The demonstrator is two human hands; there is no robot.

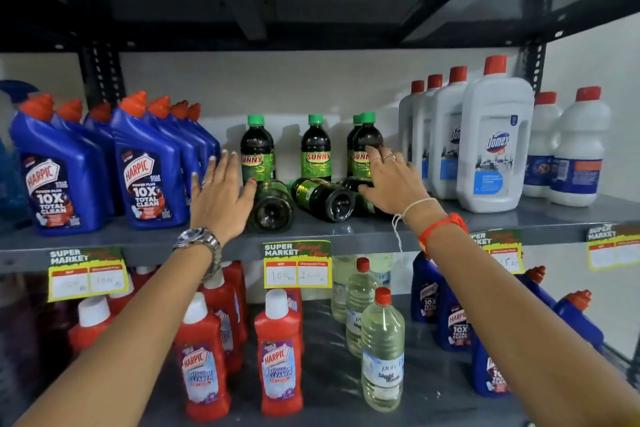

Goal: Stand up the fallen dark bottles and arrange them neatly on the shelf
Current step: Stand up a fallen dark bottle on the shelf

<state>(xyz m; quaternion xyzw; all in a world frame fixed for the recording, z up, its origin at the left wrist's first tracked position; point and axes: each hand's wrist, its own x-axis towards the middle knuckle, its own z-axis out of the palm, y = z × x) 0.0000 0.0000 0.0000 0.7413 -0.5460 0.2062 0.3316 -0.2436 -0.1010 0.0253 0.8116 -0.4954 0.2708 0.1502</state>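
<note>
On the grey middle shelf (311,230) three dark bottles lie on their sides with their bases toward me: a left fallen one (273,204), a middle fallen one (323,198) and a right fallen one (353,184), partly hidden by my right hand. Behind them stand upright dark bottles with green caps and SUNNY labels (257,149) (316,149), plus two more (365,140) on the right. My left hand (221,191) is open, fingers spread, its thumb touching the left fallen bottle. My right hand (391,180) reaches over the right fallen bottle, fingers apart.
Blue Harpic bottles (149,177) stand left of the dark ones; white Domex bottles (491,146) stand right. Price tags (297,263) hang on the shelf edge. The lower shelf holds red Harpic bottles (278,354), clear bottles (382,350) and more blue ones.
</note>
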